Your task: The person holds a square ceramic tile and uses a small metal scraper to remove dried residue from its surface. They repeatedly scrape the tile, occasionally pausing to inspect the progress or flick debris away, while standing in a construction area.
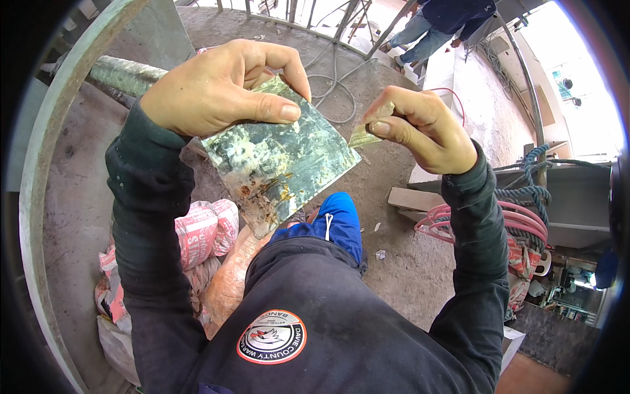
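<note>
My left hand (226,93) grips a flat square plate (290,152), thumb on its upper face and fingers over the far edge. The plate is dark green, smeared with pale residue and marked with brown, rust-like stains at its near corner. Just beyond its right corner, my right hand (418,128) pinches a small yellowish strip (363,137) between thumb and forefinger. The strip's inner end lies close to the plate's corner; whether they are joined I cannot tell. Both hands are raised in front of me, above my blue shorts.
Red-and-white printed sacks (204,231) lie at the left, inside a curved rim (39,167). Pink hose (526,216) and thick rope (536,192) hang coiled at the right near a board (413,198). A grey cable (339,93) loops on the floor ahead. Another person (433,29) stands at the far right.
</note>
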The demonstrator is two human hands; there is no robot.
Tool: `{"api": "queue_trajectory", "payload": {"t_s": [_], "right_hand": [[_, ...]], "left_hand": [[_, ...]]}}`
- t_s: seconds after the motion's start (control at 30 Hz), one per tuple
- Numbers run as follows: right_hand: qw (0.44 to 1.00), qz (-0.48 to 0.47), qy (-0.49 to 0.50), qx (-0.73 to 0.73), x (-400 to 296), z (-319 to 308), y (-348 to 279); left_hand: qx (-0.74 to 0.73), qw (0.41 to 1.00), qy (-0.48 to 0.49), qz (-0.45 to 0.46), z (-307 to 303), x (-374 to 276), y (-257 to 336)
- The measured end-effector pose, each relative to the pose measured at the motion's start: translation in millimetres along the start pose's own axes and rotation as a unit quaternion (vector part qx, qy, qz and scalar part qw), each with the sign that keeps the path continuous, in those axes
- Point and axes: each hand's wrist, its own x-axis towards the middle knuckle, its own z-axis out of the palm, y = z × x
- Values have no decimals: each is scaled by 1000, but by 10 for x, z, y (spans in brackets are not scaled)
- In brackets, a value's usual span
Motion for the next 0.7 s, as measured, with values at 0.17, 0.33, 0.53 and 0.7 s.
{"api": "queue_trajectory", "payload": {"t_s": [0.17,0.33,0.53,0.7], "right_hand": [[1000,16,0,-14,5,-9,4],[1000,13,-15,-4,22,-38,13],[1000,4,-29,-1,39,-55,-4],[999,-10,-33,9,40,-41,46]], "left_hand": [[-14,1000,0,1,12,15,-16],[-10,1000,-2,-11,1,1,24],[-32,999,-9,-11,1,7,12],[-36,999,-5,-25,-2,11,2]]}}
